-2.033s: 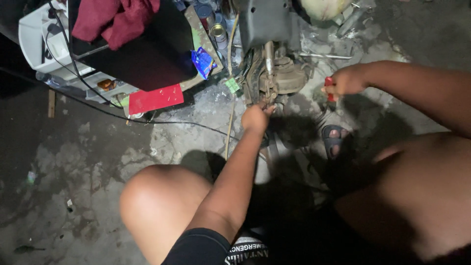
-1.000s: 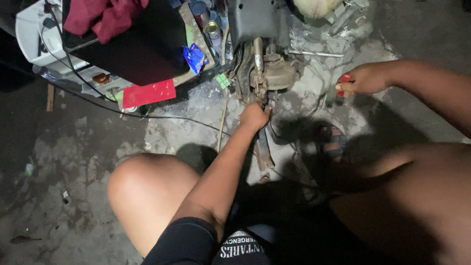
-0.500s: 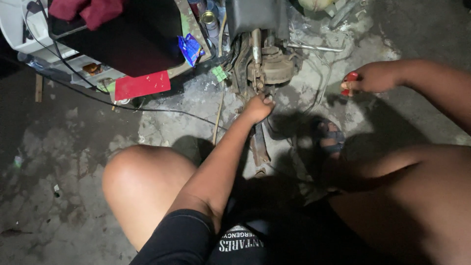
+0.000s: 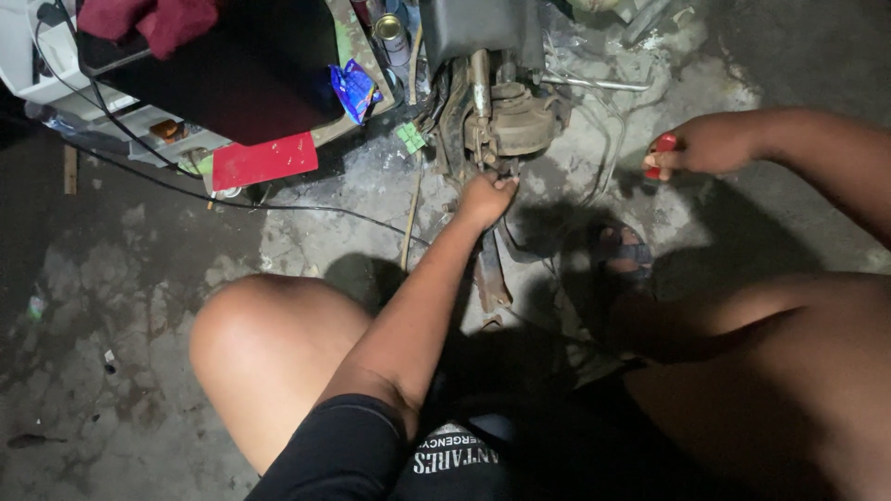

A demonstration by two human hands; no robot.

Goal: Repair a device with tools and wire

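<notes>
The grimy metal assembly (image 4: 509, 116) sat on the concrete floor (image 4: 111, 306) at the far middle of the scene, under a dark housing (image 4: 483, 28). The left hand (image 4: 486, 197) reached up to its near edge, fingers pinched on a small part there (too dark to tell which). Off to the right, the right hand (image 4: 705, 146) was clenched around a red-handled tool (image 4: 661, 153). A red card (image 4: 264, 160) and a blue wrapper (image 4: 354, 88) lay far left.
</notes>
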